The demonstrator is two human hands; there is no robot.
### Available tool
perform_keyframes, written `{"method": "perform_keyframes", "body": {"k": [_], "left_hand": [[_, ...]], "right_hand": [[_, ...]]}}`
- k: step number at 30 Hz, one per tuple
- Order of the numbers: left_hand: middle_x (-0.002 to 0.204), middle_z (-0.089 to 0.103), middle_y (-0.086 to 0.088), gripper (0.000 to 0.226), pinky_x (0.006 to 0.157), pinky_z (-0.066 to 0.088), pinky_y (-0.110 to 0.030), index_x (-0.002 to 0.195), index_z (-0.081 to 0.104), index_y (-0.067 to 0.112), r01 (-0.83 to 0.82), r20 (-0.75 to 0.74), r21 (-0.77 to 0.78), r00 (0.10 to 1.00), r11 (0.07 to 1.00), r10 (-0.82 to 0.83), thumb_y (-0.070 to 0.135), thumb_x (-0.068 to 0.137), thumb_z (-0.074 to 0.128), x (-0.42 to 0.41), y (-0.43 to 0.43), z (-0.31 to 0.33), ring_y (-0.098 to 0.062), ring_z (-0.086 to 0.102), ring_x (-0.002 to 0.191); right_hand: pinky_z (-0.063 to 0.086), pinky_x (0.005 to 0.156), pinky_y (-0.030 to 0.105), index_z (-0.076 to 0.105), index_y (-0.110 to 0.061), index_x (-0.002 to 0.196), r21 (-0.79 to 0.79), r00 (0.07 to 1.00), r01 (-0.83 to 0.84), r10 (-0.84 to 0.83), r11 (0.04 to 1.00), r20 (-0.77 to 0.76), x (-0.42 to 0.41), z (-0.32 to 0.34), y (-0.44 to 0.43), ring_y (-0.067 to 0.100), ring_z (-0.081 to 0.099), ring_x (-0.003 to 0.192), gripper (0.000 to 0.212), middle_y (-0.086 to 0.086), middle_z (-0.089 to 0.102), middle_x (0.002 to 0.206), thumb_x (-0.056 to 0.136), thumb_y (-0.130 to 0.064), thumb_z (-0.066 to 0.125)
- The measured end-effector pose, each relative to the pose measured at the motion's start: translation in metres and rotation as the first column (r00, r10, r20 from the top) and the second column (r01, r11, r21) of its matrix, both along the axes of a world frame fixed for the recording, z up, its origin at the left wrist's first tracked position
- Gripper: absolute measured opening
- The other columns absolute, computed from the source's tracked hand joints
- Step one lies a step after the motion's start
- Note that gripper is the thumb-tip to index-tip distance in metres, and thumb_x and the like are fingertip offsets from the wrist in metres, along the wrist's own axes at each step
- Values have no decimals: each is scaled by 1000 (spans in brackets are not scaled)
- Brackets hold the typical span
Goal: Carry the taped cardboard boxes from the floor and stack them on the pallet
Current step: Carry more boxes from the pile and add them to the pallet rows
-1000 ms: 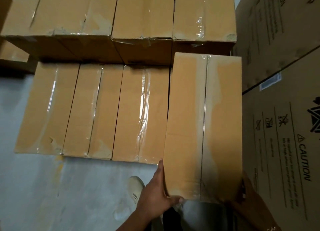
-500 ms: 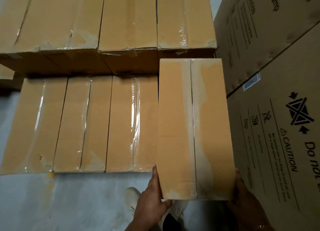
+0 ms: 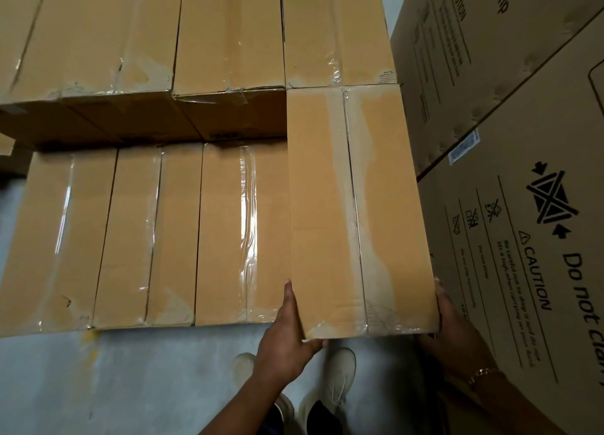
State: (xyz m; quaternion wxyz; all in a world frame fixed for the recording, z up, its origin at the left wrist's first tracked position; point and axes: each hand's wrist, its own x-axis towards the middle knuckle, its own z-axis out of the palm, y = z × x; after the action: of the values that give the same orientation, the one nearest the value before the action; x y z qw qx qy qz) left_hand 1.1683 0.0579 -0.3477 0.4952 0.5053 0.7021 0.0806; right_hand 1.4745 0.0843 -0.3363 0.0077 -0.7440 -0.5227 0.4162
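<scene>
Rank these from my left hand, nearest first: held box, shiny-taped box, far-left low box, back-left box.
1. Held box, in the left hand's grip.
2. Shiny-taped box, just left of it.
3. Far-left low box, row's end.
4. Back-left box, upper tier.

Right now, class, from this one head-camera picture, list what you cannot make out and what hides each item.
Pallet: head view, hidden beneath the stacked boxes.
Right hand, its fingers: head view, mostly behind the held box.
Held box's support: head view, covered by the box itself.
Printed carton small print: head view, too small, cut by right edge.
</scene>
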Motion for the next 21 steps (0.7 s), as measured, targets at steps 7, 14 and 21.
{"method": "perform_keyframes", "body": {"k": [7, 14, 21], "left_hand": [[159, 39, 14, 130, 97, 48, -33, 152, -24, 50, -3, 24, -22, 1000, 1000, 3, 54, 74, 80, -2, -1, 1, -21, 55, 131], [149, 49, 24, 121, 111, 43, -33, 158, 16, 48, -111, 297, -177, 941, 978, 160, 70, 61, 86, -12, -6, -8, 0, 51, 132], [151, 38, 17, 76, 119, 33, -49, 156, 30, 40, -356, 366, -513, 732, 781, 574, 80, 92, 36, -15, -6, -9, -19, 36, 146]], "right_hand": [[53, 92, 49, -3, -42, 158, -23, 1000, 15, -15, 1000, -12, 0, -7, -2, 34, 62, 115, 120, 8, 53, 145, 76, -39, 85], [49, 74, 26, 52, -22, 137, -220, 887, 284, -343, 933, -310, 8, -9, -4, 15, 63, 101, 58, -5, 66, 114, 85, -8, 75], [40, 106, 57, 56, -4, 137, -597, 247, 649, -872, 473, -423, 17, -16, -17, 46, 54, 122, 78, 24, 61, 131, 64, -26, 70]]}}
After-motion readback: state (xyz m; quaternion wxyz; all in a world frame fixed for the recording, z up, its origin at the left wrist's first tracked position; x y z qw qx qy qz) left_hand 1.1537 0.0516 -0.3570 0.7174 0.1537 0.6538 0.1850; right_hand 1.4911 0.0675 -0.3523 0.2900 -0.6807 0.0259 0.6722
